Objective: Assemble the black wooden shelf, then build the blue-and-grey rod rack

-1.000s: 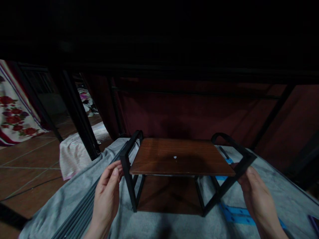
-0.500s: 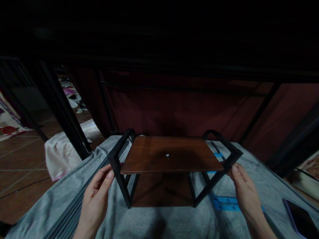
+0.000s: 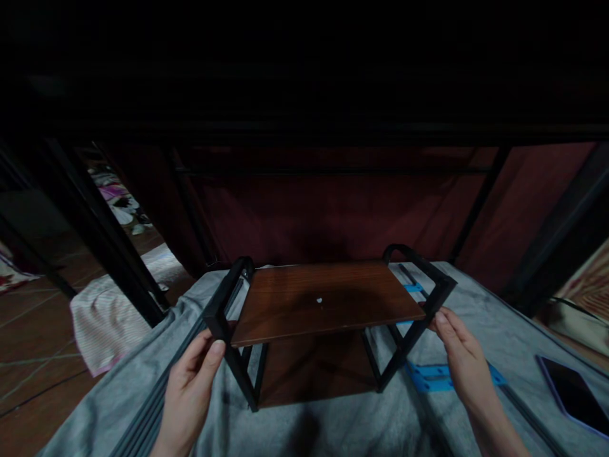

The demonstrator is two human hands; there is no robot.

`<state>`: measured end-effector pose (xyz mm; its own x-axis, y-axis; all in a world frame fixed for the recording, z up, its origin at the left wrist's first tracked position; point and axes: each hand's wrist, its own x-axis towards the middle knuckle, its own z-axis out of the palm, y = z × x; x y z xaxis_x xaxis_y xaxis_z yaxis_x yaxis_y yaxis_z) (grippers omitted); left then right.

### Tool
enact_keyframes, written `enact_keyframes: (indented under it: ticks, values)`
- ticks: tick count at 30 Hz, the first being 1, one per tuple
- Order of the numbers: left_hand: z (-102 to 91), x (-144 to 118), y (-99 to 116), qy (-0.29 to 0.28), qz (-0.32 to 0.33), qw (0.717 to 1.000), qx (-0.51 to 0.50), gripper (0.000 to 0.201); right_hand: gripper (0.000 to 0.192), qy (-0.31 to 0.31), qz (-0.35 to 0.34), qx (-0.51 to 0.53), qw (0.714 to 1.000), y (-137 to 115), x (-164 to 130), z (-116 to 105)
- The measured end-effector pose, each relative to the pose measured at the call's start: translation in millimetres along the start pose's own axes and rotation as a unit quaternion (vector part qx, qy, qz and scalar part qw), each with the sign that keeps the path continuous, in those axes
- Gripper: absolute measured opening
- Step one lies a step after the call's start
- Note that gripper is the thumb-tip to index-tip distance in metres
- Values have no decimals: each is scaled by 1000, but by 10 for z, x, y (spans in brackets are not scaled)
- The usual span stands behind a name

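A small two-tier rack (image 3: 323, 298) with brown wooden boards and a black metal frame sits on a grey blanket (image 3: 304, 425) in front of me. My left hand (image 3: 193, 381) grips the near corner of the rack's left side frame. At the right side frame, my right hand (image 3: 459, 362) holds the near corner. The rack is tilted, its left side lower than its right. A small white speck lies on the top board.
Blue strips (image 3: 435, 376) lie on the blanket under the rack's right side. A dark phone (image 3: 573, 395) rests at the far right. Black bed-frame posts (image 3: 95, 241) and a dark red curtain (image 3: 333, 209) stand behind. A striped cloth (image 3: 104, 324) hangs at the left over tiled floor.
The view has swung to the right. The rack has tipped, its left side dropping and its right side rising, with both hands still on its side frames.
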<state>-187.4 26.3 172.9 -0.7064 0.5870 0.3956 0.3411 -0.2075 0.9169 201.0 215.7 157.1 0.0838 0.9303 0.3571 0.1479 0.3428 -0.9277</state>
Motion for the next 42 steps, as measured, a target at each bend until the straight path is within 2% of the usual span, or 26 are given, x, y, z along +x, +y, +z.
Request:
enact_keyframes:
  ticks: [2,6,12,16,19,22,28,37,42]
  values:
    - [17,6,53,-6,-9,1000,19,48,43,5,25,-10,1000,-60,-10,-7]
    - [73,-20,151,0,-6,998,58,48,44,-8,27,-28,999,-111,4,-38]
    - [191,-105,202,-17,15,999,39,45,43,-27,4,-50,998,-126,-39,-39]
    - [162,-144,164,10,6,999,36,56,47,-13,-22,-69,997,-172,-67,-26]
    - [107,-163,153,28,1,1000,-2,66,54,12,-25,-39,999,-197,-38,-57]
    - [101,-196,186,31,-7,999,-30,67,53,-8,-16,-35,999,-224,-4,-89]
    - [172,-267,246,51,-22,998,14,63,50,-66,-62,-88,992,-231,-71,-55]
    - [78,-229,200,44,1,999,-1,52,52,-72,-62,-98,991,-217,-77,-186]
    - [113,-252,224,47,-4,999,6,56,55,-93,-61,-89,990,-164,-98,-130]
